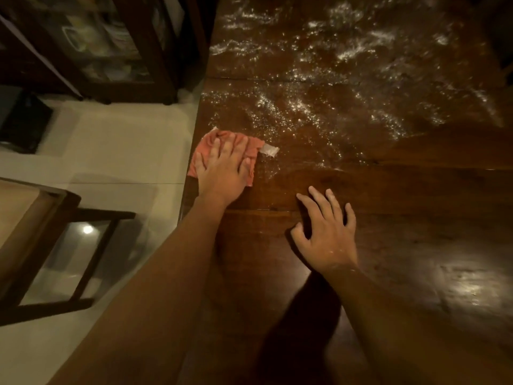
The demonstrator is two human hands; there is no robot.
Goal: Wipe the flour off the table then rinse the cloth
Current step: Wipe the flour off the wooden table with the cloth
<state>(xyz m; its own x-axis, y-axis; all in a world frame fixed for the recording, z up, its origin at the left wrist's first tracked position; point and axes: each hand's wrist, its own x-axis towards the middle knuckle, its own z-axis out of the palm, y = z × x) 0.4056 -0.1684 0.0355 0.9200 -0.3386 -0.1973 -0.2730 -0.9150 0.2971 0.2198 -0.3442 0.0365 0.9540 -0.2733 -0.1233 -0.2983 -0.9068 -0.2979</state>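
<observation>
The cloth (202, 148), a pink rag bunched into a rough rectangle, is pressed flat on the table (416, 207) at its left edge, one corner hanging just over the edge above the pale floor (111, 151). It is covered by the left hand (222, 173), whose fingers are laid straight and slightly spread over it, pointing away from the person; nothing is pinched. The right hand (326, 234) is set on bare wood nearer the person, palm down with fingers fanned wide, and holds nothing; it is judged to serve as a brace.

The flour (305, 107) is spread ahead of the cloth and to its right. The nearest specks are found just beside the cloth's far and right edges, and the thickest streaks lie well apart from it, across the far half of the table. The wood between the two hands and toward the person is seen almost free of powder. The left hand is the nearer of the two to the flour.

The cloth's long axis is judged to run roughly across the table, left to right, with a white tag (268, 150) pointing right toward the table's middle. A stroke forward and rightward is therefore called for, with the cloth's broad side presented to the flour. No sink is seen, so rinsing is not yet at hand.
</observation>
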